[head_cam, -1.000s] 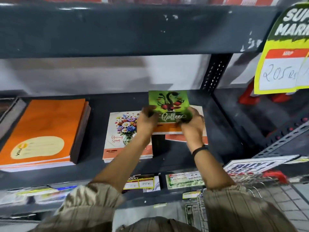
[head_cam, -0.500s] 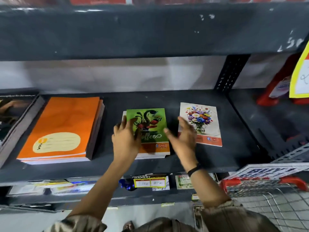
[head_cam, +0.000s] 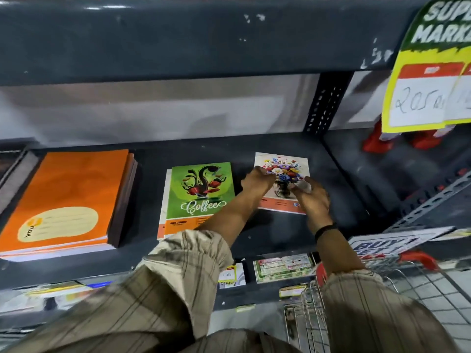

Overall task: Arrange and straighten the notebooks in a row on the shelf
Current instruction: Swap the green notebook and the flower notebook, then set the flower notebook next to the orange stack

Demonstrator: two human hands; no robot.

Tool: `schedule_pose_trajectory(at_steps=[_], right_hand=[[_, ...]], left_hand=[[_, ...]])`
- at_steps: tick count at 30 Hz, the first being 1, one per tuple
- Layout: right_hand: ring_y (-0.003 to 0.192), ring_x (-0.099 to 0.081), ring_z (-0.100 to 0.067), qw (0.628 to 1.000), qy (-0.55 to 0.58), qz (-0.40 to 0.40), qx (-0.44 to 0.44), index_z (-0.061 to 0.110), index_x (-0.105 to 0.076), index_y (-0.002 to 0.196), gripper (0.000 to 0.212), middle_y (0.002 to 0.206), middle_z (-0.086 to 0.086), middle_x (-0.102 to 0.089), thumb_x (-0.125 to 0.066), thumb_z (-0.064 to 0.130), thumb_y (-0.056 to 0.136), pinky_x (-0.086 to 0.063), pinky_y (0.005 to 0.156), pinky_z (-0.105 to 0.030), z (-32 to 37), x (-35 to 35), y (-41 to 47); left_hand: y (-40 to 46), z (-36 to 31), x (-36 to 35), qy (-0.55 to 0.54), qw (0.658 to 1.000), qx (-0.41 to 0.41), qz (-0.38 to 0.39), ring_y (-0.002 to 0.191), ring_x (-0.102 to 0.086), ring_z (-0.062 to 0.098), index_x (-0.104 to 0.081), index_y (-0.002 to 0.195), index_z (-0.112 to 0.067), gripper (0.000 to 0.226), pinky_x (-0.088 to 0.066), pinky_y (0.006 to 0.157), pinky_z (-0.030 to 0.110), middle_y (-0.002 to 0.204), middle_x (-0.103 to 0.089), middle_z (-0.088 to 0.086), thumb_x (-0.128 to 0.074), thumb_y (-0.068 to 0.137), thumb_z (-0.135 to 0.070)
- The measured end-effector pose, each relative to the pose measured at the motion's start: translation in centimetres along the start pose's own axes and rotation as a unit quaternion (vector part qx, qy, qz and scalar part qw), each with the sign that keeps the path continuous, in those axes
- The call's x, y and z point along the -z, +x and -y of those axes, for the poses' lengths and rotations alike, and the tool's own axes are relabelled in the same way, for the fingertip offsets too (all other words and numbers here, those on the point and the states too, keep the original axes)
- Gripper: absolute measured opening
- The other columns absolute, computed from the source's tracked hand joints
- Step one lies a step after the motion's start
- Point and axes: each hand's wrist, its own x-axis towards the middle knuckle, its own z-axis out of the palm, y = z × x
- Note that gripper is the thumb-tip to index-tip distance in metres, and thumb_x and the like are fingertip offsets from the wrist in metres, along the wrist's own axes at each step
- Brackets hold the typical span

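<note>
A flower-cover notebook (head_cam: 285,161) lies flat on the dark shelf (head_cam: 280,233), right of centre. My left hand (head_cam: 256,180) rests on its left edge and my right hand (head_cam: 312,197) on its lower right part, fingers spread over the cover. A green "Coffee" notebook (head_cam: 201,192) lies on top of a small pile to the left, apart from both hands. Further left sits a thick stack of orange notebooks (head_cam: 68,197).
The shelf above (head_cam: 178,39) overhangs closely. A perforated upright (head_cam: 323,103) bounds the bay on the right. A yellow price sign (head_cam: 428,93) hangs at upper right. A wire shopping cart (head_cam: 382,289) stands at lower right. Price labels (head_cam: 283,267) line the shelf edge.
The green notebook was set down on the middle pile. Both hands then left it and moved right onto the flower-cover notebook.
</note>
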Motion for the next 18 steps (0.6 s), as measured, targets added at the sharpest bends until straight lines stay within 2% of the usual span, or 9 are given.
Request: schedule_pose_trajectory(at_steps=[2, 6, 8, 10, 12, 13, 15, 17, 18], right_hand=[[0.117, -0.056, -0.031, 0.993, 0.107, 0.004, -0.046, 0.013, -0.058, 0.12, 0.046, 0.131, -0.013, -0.059, -0.073, 0.015, 0.076, -0.045, 0.102, -0.046, 0.0, 0.2, 0.2], [0.103, -0.061, -0.025, 0.947, 0.311, 0.019, -0.081, 0.005, -0.056, 0.118, 0.05, 0.128, -0.019, -0.06, -0.065, -0.017, 0.074, -0.056, 0.083, -0.037, 1.3, -0.2, -0.4], [0.103, -0.059, -0.022, 0.946, 0.316, 0.02, -0.061, 0.001, -0.057, 0.119, 0.05, 0.127, -0.02, -0.06, -0.057, -0.024, 0.075, -0.055, 0.076, -0.027, 2.6, -0.9, -1.7], [0.104, -0.058, -0.02, 0.949, 0.31, 0.041, -0.036, 0.004, -0.057, 0.12, 0.055, 0.124, -0.012, -0.06, -0.047, -0.028, 0.076, -0.055, 0.072, -0.019, 3.7, -1.7, -3.6], [0.1, -0.058, -0.012, 0.95, 0.298, 0.088, -0.014, 0.009, -0.057, 0.122, 0.06, 0.118, -0.001, -0.058, -0.044, -0.029, 0.076, -0.053, 0.065, -0.007, 4.4, -2.9, -5.8], [0.096, -0.058, -0.006, 0.95, 0.29, 0.113, 0.0, 0.01, -0.056, 0.123, 0.061, 0.117, 0.002, -0.057, -0.044, -0.028, 0.077, -0.052, 0.064, -0.004, 4.5, -3.6, -6.9], [0.09, -0.058, 0.002, 0.953, 0.261, 0.154, 0.024, 0.013, -0.056, 0.125, 0.062, 0.119, 0.002, -0.058, -0.047, -0.025, 0.077, -0.051, 0.064, -0.003, 4.2, -5.2, -8.8], [0.09, -0.057, 0.001, 0.955, 0.236, 0.179, 0.027, 0.017, -0.056, 0.124, 0.06, 0.121, 0.001, -0.058, -0.049, -0.021, 0.079, -0.049, 0.061, -0.002, 3.4, -6.6, -9.7], [0.091, -0.057, 0.0, 0.956, 0.227, 0.184, 0.027, 0.018, -0.056, 0.124, 0.057, 0.121, 0.001, -0.057, -0.052, -0.018, 0.08, -0.047, 0.059, -0.001, 3.0, -7.1, -9.8]], left_hand=[[-0.4, 0.0, 0.6, -0.088, 0.996, 0.012, 0.002, 0.115, -0.057, 0.037, -0.058, 0.113, -0.004, 0.03, -0.045, 0.104, 0.044, 0.122, -0.062, 0.024, -0.057, 0.087, -0.017], [-2.6, -0.4, 2.9, -0.122, 0.992, -0.041, -0.015, 0.117, -0.055, 0.037, -0.054, 0.116, -0.002, 0.03, -0.045, 0.095, 0.039, 0.125, -0.059, 0.024, -0.056, 0.089, -0.013], [-4.3, -0.2, 5.2, -0.127, 0.989, -0.075, -0.029, 0.112, -0.057, 0.033, -0.051, 0.12, -0.002, 0.032, -0.046, 0.09, 0.034, 0.126, -0.059, 0.021, -0.056, 0.089, -0.012], [-6.0, 0.9, 7.8, -0.132, 0.985, -0.1, -0.044, 0.087, -0.065, 0.021, -0.048, 0.123, 0.0, 0.035, -0.052, 0.072, 0.022, 0.112, -0.064, 0.018, -0.055, 0.09, -0.01], [-7.5, 3.1, 10.3, -0.167, 0.978, -0.107, -0.063, 0.055, -0.065, 0.0, -0.047, 0.123, 0.002, 0.033, -0.049, 0.048, 0.008, 0.088, -0.064, 0.009, -0.052, 0.091, -0.004], [-8.3, 4.3, 11.2, -0.18, 0.975, -0.103, -0.079, 0.048, -0.063, -0.005, -0.047, 0.122, 0.003, 0.031, -0.047, 0.044, 0.005, 0.083, -0.062, 0.004, -0.05, 0.091, 0.0], [-9.3, 6.7, 12.4, -0.181, 0.974, -0.092, -0.103, 0.053, -0.066, -0.005, -0.047, 0.122, 0.003, 0.03, -0.051, 0.049, 0.008, 0.089, -0.063, 0.008, -0.045, 0.092, 0.004], [-9.3, 8.6, 12.7, -0.16, 0.976, -0.086, -0.116, 0.068, -0.069, 0.004, -0.049, 0.118, -0.004, 0.027, -0.057, 0.059, 0.014, 0.099, -0.065, 0.011, -0.045, 0.092, 0.002], [-9.1, 9.4, 12.9, -0.145, 0.978, -0.089, -0.122, 0.069, -0.068, 0.002, -0.051, 0.113, -0.009, 0.022, -0.056, 0.057, 0.012, 0.097, -0.066, 0.006, -0.046, 0.093, -0.001]])
